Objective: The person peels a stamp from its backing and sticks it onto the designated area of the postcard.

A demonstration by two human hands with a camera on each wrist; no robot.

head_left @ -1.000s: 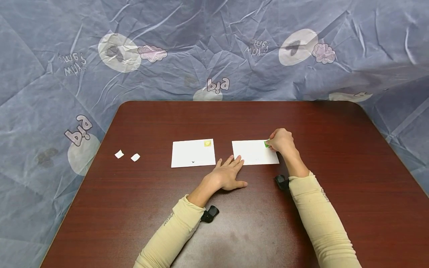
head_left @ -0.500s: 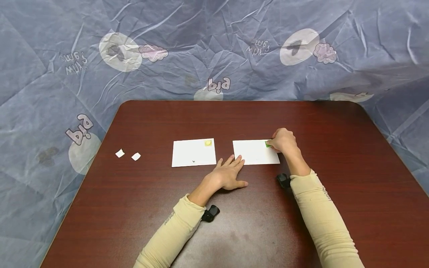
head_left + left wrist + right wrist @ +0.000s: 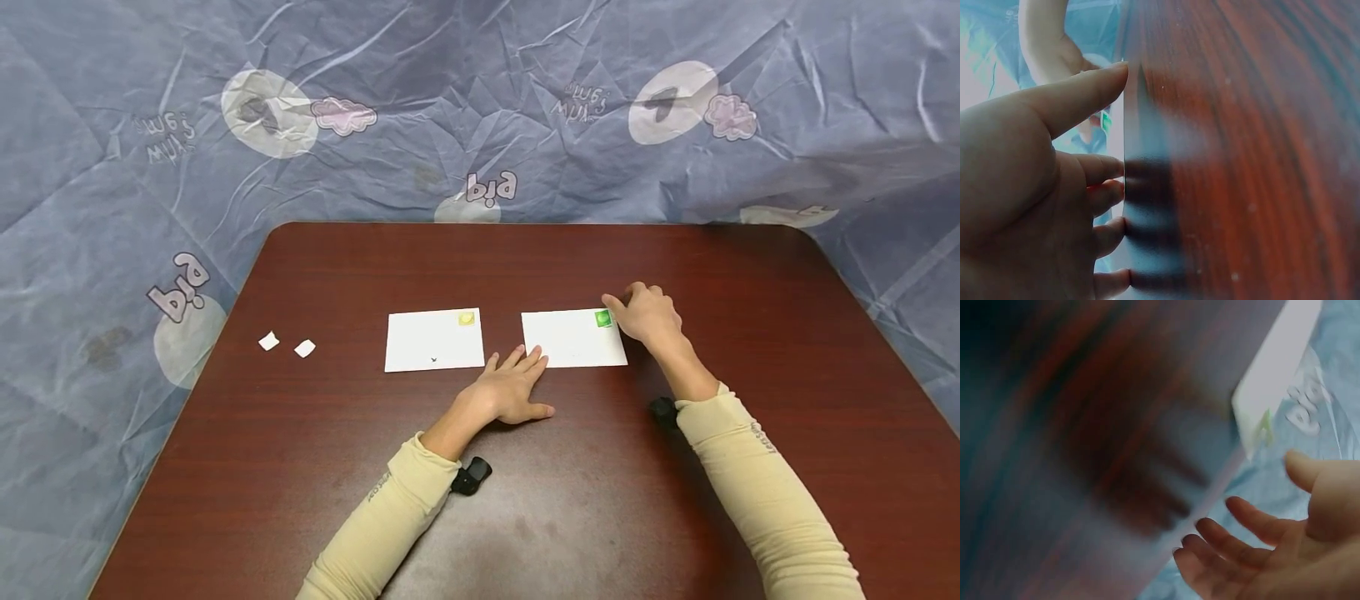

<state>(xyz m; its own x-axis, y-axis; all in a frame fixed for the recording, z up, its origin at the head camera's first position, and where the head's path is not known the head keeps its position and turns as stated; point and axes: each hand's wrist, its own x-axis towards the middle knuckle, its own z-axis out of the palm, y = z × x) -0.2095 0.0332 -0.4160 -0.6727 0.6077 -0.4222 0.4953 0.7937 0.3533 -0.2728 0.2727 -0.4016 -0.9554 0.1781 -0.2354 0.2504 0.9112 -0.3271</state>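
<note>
A white envelope (image 3: pixel 572 343) lies right of the table's middle, with a green stamp (image 3: pixel 603 317) flat at its upper right corner. My left hand (image 3: pixel 510 393) rests palm down with spread fingers, its fingertips on the envelope's lower left corner. Just right of the stamp is my right hand (image 3: pixel 647 317), its fingers loosely bent. In the right wrist view, the right hand (image 3: pixel 1272 540) holds nothing and is apart from the envelope (image 3: pixel 1272 369). A second white envelope (image 3: pixel 433 343), bearing a yellow stamp (image 3: pixel 467 318) and a small dark mark, lies to the left.
Two small white paper pieces (image 3: pixel 268 341) lie at the left of the dark red wooden table (image 3: pixel 360 267). A wrinkled blue printed cloth (image 3: pixel 420 100) hangs behind the table's far edge.
My right hand has let go of the green stamp and shifted right, uncovering it at the envelope's corner. The left hand has stayed in place.
</note>
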